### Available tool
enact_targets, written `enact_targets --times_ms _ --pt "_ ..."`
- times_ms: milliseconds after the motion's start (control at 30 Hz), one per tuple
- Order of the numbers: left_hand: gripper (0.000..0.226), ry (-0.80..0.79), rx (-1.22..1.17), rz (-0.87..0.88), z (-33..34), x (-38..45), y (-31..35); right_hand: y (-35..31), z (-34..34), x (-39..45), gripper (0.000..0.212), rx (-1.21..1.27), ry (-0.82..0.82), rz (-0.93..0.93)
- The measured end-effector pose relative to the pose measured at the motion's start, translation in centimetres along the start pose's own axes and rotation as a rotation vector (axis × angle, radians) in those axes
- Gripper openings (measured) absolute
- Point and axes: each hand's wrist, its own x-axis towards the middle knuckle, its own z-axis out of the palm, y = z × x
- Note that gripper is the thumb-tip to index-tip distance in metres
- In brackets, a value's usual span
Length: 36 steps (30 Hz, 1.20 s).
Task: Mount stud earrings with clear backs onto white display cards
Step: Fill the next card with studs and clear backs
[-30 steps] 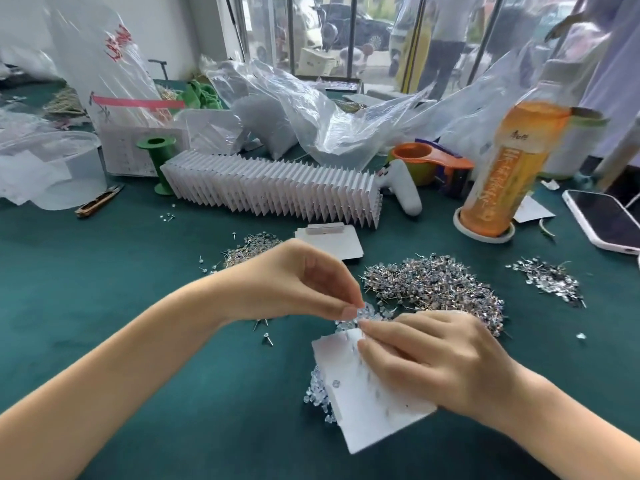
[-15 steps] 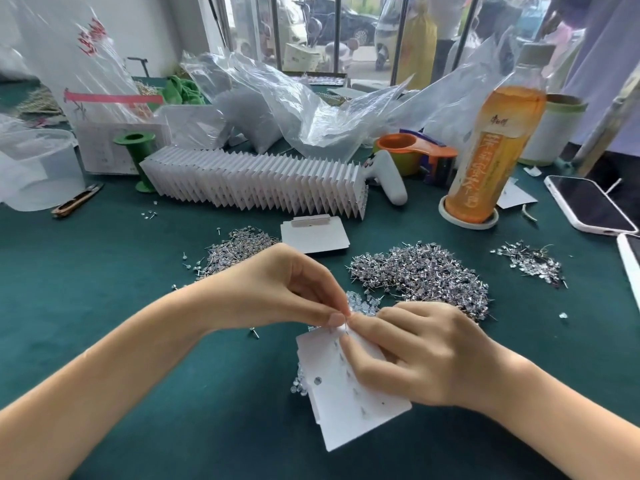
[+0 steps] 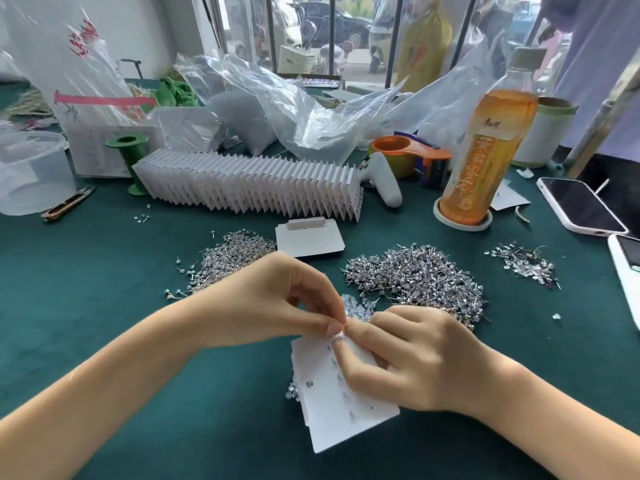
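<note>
— So, which step am I looking at?

— I am judging it as a mounting step: both hands are meeting at the top edge of the white display card (image 3: 341, 407), which is lying tilted near the front edge of the tabletop (image 3: 104, 306), roughly at its middle. A few small studs seem to be sitting on the card already.

— And the grip?

— The left hand (image 3: 277, 303) is pinching with thumb and forefinger closed tight on something tiny at the card's top edge; I am taking it for a stud or a clear back, but it is too small to tell which. The right hand (image 3: 415, 358) is curling over the card, fingers holding it, with a fingertip touching the left hand's pinch.

— What is the next move calling for?

— I am thinking it needs the post pushed straight through its hole and a back pressed on, from the clear backs (image 3: 356, 304) lying just beyond the fingers. The stud earrings (image 3: 415, 275) are heaped just behind the right hand.
</note>
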Motion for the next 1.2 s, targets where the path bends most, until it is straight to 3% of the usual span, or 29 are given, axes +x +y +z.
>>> enact_targets --times_ms 167,467,600,833,1033,1200 --pt "0.008 0.056 0.088 0.044 0.3 0.0 0.0 0.1 0.1 -0.1 0.009 -0.007 0.020 0.026" --pt "0.006 0.123 -0.008 0.126 0.5 0.0 -0.3 0.6 -0.1 -0.1 0.015 -0.019 0.068 0.063" --pt "0.010 0.161 -0.070 0.093 0.5 -0.1 -0.7 0.5 0.0 0.0 0.012 -0.017 0.064 0.068" --pt "0.012 0.152 -0.039 0.068 0.8 -0.1 -0.9 0.3 0.3 -0.1 0.017 -0.027 0.075 0.064" --pt "0.000 0.175 0.014 0.072 1.1 -0.1 -1.0 0.2 0.3 -0.3 0.024 -0.041 0.056 0.056" --pt "0.006 0.197 0.063 0.104 1.4 -0.1 -0.9 0.1 0.4 -0.4 0.025 -0.050 0.061 0.046"
